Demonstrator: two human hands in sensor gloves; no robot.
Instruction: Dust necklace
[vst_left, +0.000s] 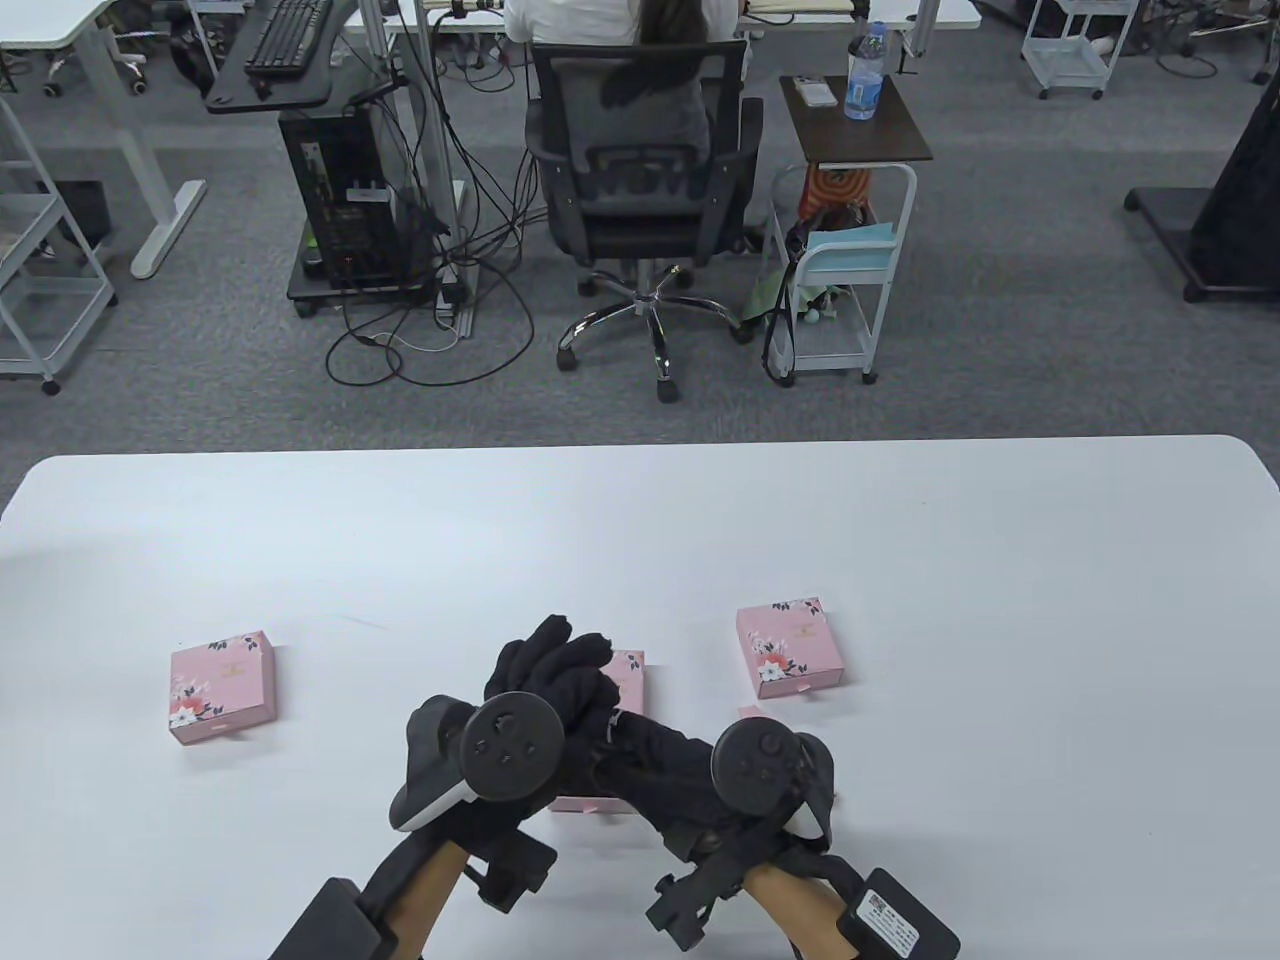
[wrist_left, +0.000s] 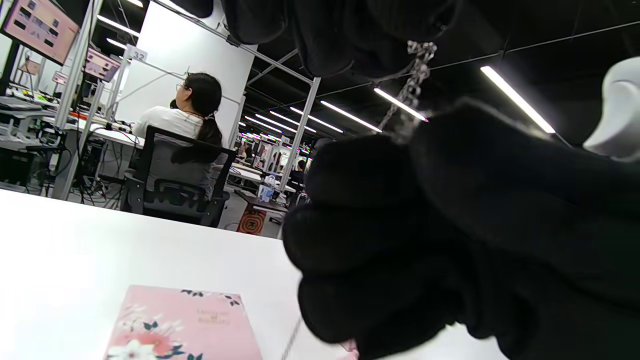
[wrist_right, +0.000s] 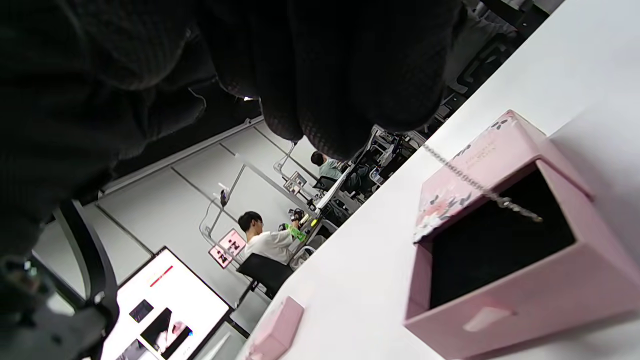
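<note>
Place: above the near middle of the white tabletop (vst_left: 640, 540), both hands are meeting over a pink floral jewellery box (wrist_right: 500, 260) whose drawer is standing open, its dark lining showing in the right wrist view.
Necklace: a fine silver chain necklace (wrist_left: 414, 82) is hanging between the two hands, clear of the tabletop; its loose end is dangling over the open drawer.
Left hand: the left hand (vst_left: 545, 685) is pinching the chain from above, its fingertips (wrist_left: 350, 45) curled onto the links.
Right hand: the right hand (vst_left: 655, 765) is lying just under and beside the left, fingers curled; the chain is running into its grip, so it appears to be holding the lower part, though the exact contact is hidden by the glove.
Handling: the chain is looking very light, limp and slippery, and thin enough to kink or snag on glove fabric; it is probably best held by a pinch near each end, with a short taut span between.
Axis: the held span is running steeply, near upright with a slight slant; the free tail is trailing down toward the drawer.
Other boxes: two more closed pink boxes, one to the left (vst_left: 221, 686) and one to the right (vst_left: 792, 647), are sitting well apart from the hands.
</note>
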